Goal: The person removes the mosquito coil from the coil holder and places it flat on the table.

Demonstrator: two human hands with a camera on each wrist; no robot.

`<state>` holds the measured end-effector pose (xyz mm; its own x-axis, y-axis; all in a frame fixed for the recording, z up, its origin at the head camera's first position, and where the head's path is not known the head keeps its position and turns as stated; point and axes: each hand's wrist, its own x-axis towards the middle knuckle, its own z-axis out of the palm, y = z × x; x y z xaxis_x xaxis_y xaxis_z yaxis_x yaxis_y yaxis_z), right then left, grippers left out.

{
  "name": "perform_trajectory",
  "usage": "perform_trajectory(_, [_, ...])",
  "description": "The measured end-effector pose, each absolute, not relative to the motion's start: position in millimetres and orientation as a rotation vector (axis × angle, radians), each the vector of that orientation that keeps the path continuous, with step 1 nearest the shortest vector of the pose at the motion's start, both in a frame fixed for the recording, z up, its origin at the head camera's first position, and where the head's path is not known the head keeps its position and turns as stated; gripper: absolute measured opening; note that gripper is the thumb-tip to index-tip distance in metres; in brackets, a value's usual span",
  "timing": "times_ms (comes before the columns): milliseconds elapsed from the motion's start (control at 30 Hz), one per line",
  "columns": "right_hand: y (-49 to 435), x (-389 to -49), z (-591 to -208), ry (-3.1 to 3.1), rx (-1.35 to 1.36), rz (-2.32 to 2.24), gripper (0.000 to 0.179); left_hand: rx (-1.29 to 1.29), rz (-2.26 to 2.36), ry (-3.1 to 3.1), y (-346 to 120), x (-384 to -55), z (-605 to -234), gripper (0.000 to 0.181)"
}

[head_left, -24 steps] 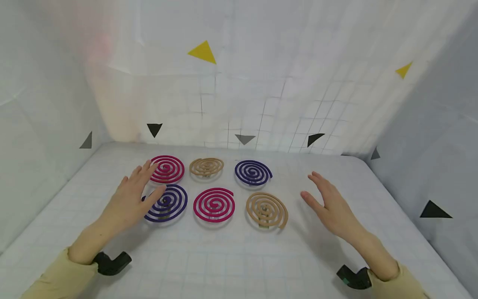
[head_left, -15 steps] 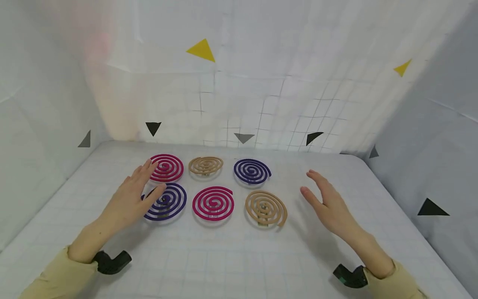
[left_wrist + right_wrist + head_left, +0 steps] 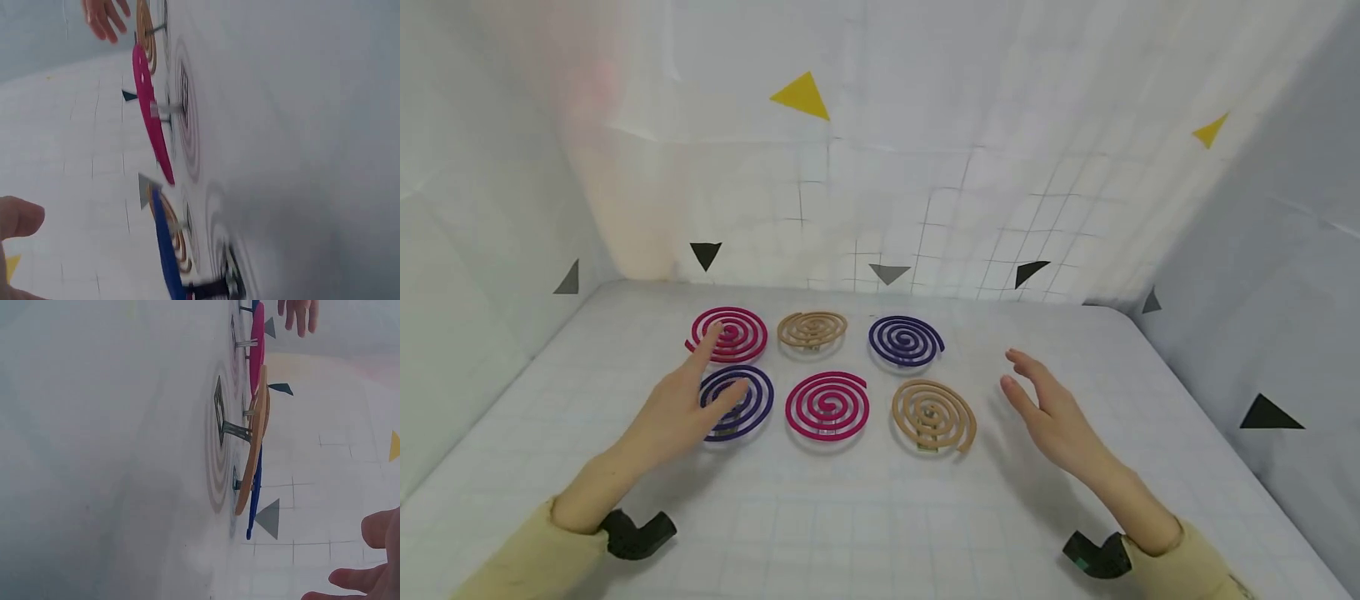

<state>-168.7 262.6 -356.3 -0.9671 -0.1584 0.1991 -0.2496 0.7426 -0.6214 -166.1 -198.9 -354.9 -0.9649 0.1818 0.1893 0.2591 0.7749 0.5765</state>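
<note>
Several spiral mosquito coils stand in two rows, each raised on a small metal stand. In the head view my left hand [image 3: 672,414] hovers over the front left purple coil [image 3: 758,402], thumb and index finger apart, holding nothing. Its index fingertip overlaps the back left magenta coil [image 3: 752,335]; contact cannot be told. My right hand [image 3: 1060,421] is held in the air right of the front tan coil [image 3: 934,417], fingers extended and nothing in them. Between the front coils sits another magenta coil [image 3: 827,408]. Behind are a tan coil [image 3: 812,330] and a purple coil [image 3: 906,342].
A white table [image 3: 850,525] with a faint grid carries the coils. White sheeting [image 3: 887,150] rises behind and at both sides, marked with black, grey and yellow triangles. Black wrist devices [image 3: 638,537] sit at both cuffs.
My left hand has shifted slightly right, and its index finger now points forward while the other fingers have dropped from sight. My right hand has moved only slightly. The coils stay put.
</note>
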Motion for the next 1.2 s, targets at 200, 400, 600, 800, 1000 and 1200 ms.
perform_trajectory(200, [255, -168, -353, -2.864, 0.269, 1.154, 0.06, -0.474, -1.033, -2.784, -160, -157, -360, 0.085])
perform_trajectory(400, [252, -167, -355, -2.847, 0.284, 1.205, 0.06, -0.538, -1.107, -2.803, -124, -150, -363, 0.086])
perform_trajectory(600, [249, -167, -364, -2.829, 0.314, 1.238, 0.063, -0.526, -1.238, -2.841, -95, -148, -366, 0.093])
perform_trajectory(800, [246, -166, -365, -2.833, 0.32, 1.238, 0.063, -0.545, -1.565, -2.781, -66, -153, -367, 0.089])
perform_trajectory(1000, [242, -166, -367, -2.826, 0.316, 1.307, 0.059, -0.602, -1.708, -2.773, -39, -155, -366, 0.08])
perform_trajectory(1200, [241, -167, -377, -2.807, 0.322, 1.318, 0.058, -0.651, -1.77, -2.75, -31, -148, -375, 0.073])
